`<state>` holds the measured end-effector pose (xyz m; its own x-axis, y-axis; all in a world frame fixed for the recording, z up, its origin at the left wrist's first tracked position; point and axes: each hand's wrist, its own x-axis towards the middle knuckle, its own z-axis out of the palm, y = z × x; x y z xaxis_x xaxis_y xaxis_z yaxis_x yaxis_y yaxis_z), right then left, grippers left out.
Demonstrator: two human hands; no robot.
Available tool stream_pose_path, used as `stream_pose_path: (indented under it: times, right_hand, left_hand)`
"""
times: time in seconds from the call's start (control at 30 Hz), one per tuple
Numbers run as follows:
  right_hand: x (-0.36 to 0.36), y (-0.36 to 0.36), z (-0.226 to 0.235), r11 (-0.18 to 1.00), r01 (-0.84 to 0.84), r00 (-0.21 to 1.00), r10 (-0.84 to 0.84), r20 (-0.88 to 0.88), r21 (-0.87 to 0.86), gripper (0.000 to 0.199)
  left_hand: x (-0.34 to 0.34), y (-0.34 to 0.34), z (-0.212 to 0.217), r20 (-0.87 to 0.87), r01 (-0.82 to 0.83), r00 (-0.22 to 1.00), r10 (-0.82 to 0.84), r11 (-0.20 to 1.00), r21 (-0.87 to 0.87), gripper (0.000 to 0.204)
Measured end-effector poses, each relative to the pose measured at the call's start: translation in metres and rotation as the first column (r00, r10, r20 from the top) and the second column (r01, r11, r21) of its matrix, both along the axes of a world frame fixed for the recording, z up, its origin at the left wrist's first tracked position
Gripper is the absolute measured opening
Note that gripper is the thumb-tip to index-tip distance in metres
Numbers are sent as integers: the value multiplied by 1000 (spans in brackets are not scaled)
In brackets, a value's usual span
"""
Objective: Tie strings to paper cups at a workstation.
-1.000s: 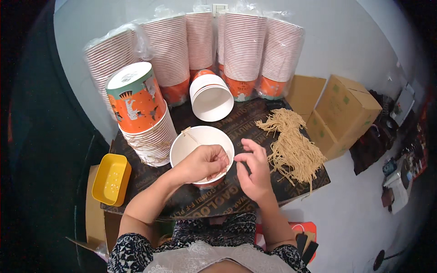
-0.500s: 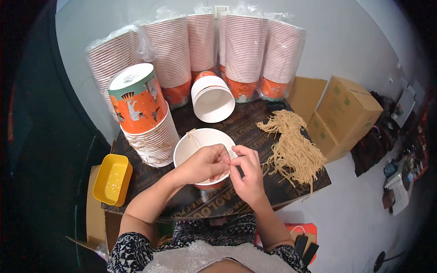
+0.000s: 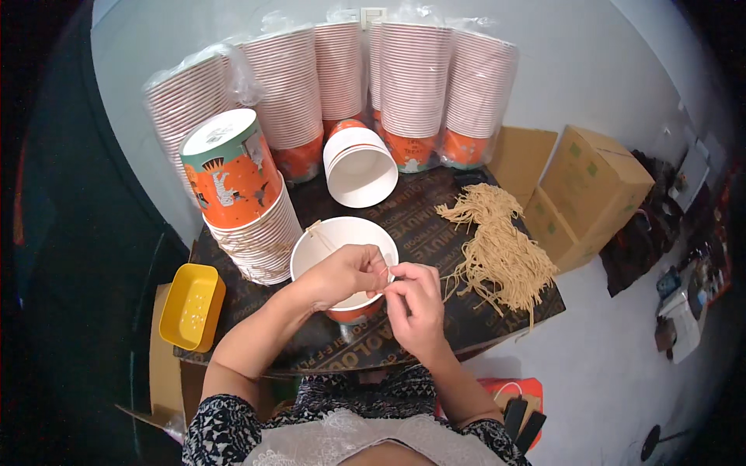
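Pinching a thin string at the rim of the open paper cup (image 3: 342, 256), both the left hand (image 3: 347, 273) and right hand (image 3: 414, 301) held narrow grips; a tug could have tipped the cup toward the string pile (image 3: 497, 248) beside it.

You have one view only, from the camera on your head, looking steeply down and slightly forward. It sits close above your hands, which meet mid-frame over the bowl (image 3: 342, 248), your forearms entering from the lower edge. The fisheye bends the table (image 3: 435, 213) edges and takes in the floor (image 3: 622, 342) to your right.
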<state>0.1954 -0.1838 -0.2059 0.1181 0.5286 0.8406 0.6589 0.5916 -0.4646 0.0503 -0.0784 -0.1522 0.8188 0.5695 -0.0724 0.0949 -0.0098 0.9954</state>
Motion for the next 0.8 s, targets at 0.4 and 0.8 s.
stream_pose_path:
  times: [0.4,0.8]
  right_hand:
    - [18,13,5,993,-4,993,18,114,-119,11]
    - [19,12,4,965,-132,991,130,-23,-228,10]
  left_hand:
    - [-3,-21,0,-17,-66,995,96,794,604,11]
    - [-2,-32,-5,115,-199,959,259,328,923,17]
